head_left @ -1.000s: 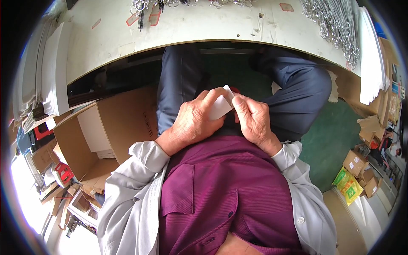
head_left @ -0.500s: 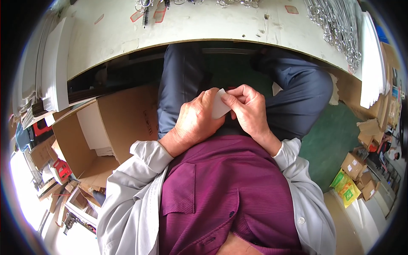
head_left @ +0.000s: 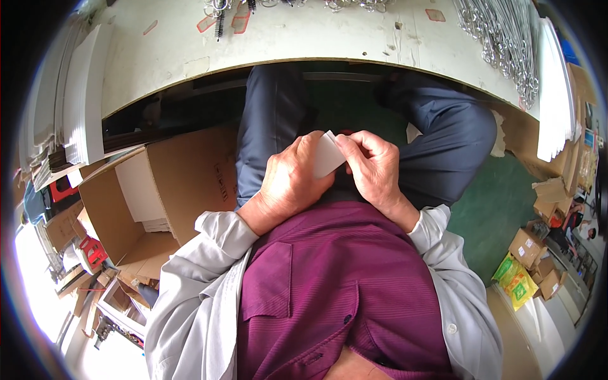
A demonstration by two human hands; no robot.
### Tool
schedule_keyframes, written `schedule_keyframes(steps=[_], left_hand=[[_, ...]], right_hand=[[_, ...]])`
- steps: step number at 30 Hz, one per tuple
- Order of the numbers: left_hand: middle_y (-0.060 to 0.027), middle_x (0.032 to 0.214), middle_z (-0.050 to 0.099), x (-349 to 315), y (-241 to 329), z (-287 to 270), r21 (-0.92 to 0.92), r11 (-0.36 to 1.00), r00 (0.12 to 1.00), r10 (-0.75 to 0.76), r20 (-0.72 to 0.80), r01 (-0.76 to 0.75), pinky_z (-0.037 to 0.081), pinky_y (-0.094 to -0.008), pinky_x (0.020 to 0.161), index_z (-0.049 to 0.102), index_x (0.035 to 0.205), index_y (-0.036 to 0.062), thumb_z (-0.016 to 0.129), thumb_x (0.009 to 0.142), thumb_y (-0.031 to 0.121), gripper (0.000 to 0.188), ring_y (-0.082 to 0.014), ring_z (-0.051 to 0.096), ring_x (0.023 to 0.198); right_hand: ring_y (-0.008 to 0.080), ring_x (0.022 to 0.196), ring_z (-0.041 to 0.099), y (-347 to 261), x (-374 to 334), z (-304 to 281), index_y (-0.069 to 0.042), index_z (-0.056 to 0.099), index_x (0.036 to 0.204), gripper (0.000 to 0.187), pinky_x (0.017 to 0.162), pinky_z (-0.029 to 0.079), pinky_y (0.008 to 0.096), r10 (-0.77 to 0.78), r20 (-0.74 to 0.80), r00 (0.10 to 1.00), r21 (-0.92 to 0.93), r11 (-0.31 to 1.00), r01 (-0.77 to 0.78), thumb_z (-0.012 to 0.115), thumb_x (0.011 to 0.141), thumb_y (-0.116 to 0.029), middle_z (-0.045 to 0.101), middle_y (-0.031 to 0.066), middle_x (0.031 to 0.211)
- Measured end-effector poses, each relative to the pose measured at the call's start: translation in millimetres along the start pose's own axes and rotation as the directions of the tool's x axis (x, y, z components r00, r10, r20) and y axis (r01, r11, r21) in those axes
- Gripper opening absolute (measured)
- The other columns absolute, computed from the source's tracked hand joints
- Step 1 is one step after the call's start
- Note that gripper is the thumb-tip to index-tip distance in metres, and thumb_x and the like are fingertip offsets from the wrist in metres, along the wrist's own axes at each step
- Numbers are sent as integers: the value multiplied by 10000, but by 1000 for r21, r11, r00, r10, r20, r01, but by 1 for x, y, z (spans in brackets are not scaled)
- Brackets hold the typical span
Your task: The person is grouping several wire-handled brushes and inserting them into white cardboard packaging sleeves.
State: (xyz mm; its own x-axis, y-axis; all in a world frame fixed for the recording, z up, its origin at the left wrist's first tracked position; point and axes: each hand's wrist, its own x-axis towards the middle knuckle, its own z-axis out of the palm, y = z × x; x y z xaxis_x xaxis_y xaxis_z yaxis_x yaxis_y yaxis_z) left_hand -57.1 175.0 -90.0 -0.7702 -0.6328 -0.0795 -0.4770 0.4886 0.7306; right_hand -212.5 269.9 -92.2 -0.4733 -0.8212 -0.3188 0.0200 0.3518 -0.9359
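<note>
Between my two hands, above my lap, is a small white card-like piece point(head_left: 327, 158). My left hand point(head_left: 292, 172) is wrapped round its left side, so part of the piece is hidden behind the fingers and thumb. My right hand point(head_left: 372, 166) pinches the upper right edge between thumb and curled fingers. Whether it is one card or a thin stack I cannot tell.
Ahead is a pale worktable point(head_left: 304, 35) with a bundle of metal wire pieces point(head_left: 500, 44) at its right. White sheets stand stacked point(head_left: 82, 95) at the left and right ends. An open cardboard box point(head_left: 190, 171) sits at my left; a yellow-green bag point(head_left: 516, 282) lies at right.
My right thumb and fingers have shifted slightly to the right along the white piece's edge, and more of its face shows. My left hand has barely moved.
</note>
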Motion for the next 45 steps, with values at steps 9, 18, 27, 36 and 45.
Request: schedule_keyframes(steps=[9, 18, 27, 36, 45], left_hand=[[-223, 1081, 714, 5, -3, -5, -66, 998, 998, -29, -61, 25, 609, -464, 785, 584, 1239, 9, 801, 783, 178, 533, -410, 723, 944], [-239, 1065, 706, 9, -9, -9, -49, 999, 991, -26, -132, 20, 600, -484, 764, 592, 1242, 22, 802, 782, 210, 539, -434, 713, 930], [-197, 1009, 697, -21, -20, -97, -246, 914, 925, -251, 286, 324, 560, -367, 804, 672, 1150, -5, 828, 852, 225, 407, -294, 714, 900], [-220, 969, 713, 35, -95, -252, 577, 709, 865, -96, -492, 406, 570, -513, 766, 660, 1048, 57, 662, 942, 235, 207, -425, 702, 899], [-214, 1321, 645, 29, -352, -444, 929, 84, 879, 302, -368, 360, 463, -473, 1079, 636, 1350, 47, 656, 979, 329, 466, -379, 567, 1289]], right_hand=[[246, 947, 743, 4, -1, 6, 27, 626, 1367, 435, 832, 565, 327, -298, 141, 944, -77, 947, 311, 715, 989, -170, 750, 215, 1074], [226, 973, 743, -8, 7, 18, 34, 646, 1339, 380, 830, 563, 319, -300, 135, 944, -41, 951, 308, 679, 976, -71, 747, 231, 1083], [45, 815, 604, -24, 31, 13, 19, 606, 1392, 384, 699, 515, 205, -252, 61, 966, 185, 954, 237, 645, 1035, -115, 714, 43, 1061], [54, 744, 611, -43, 43, -15, 30, 732, 1113, 191, 685, 507, 204, -314, -9, 949, 58, 948, 314, 663, 1020, -122, 738, 43, 940], [236, 768, 714, -59, 59, -127, 13, 715, 1029, 115, 694, 553, 304, -672, -345, 655, -497, 723, 480, 697, 945, -65, 740, 143, 906]])
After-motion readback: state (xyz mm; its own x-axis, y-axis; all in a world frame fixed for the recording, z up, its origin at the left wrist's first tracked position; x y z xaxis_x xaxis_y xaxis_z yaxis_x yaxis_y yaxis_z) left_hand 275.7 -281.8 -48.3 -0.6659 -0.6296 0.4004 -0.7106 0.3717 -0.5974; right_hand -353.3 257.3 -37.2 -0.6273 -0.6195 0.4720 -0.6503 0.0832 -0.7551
